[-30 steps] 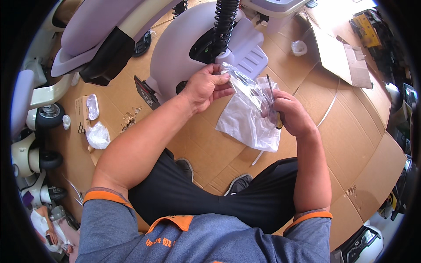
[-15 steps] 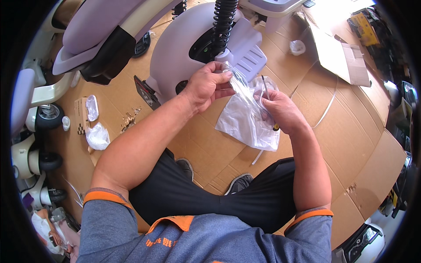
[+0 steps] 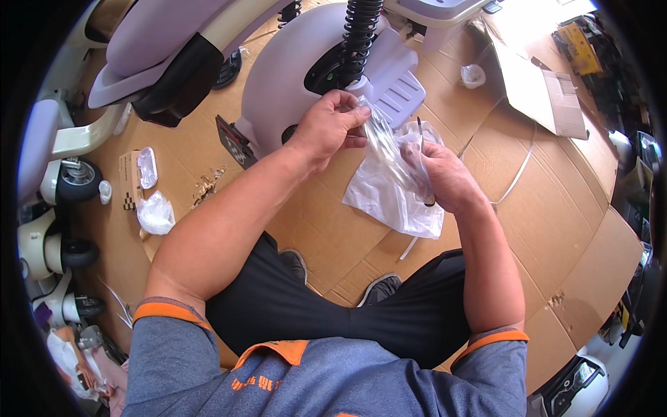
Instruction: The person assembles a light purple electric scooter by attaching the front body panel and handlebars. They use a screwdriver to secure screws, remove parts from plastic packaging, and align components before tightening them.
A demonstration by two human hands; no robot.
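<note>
A crinkled clear plastic bag point(image 3: 382, 142) is stretched between my hands in front of a lilac wheel cover. What lies inside it is too blurred to name. The fingers and thumb of my left hand point(image 3: 326, 128) pinch its upper end. My right hand point(image 3: 448, 174) grips the lower end, along with a thin tool that looks like a screwdriver point(image 3: 420, 126). Its dark shaft points away from me, and the handle end shows just below my fingers. Under the held bag, a larger white plastic bag point(image 3: 389, 205) is spread on the cardboard.
The lilac wheel cover point(image 3: 271, 83) with a black coil spring point(image 3: 361, 42) stands just ahead. At upper left hangs a lilac body part with a black end point(image 3: 170, 90). Clear wrapping point(image 3: 155, 214) lies left on the cardboard floor point(image 3: 542, 229). An opened carton flap point(image 3: 535, 90) rises at right.
The bag has been drawn further over my right fingers and the tool's handle, which now shows less. My left hand keeps its pinch. The view has shifted slightly.
</note>
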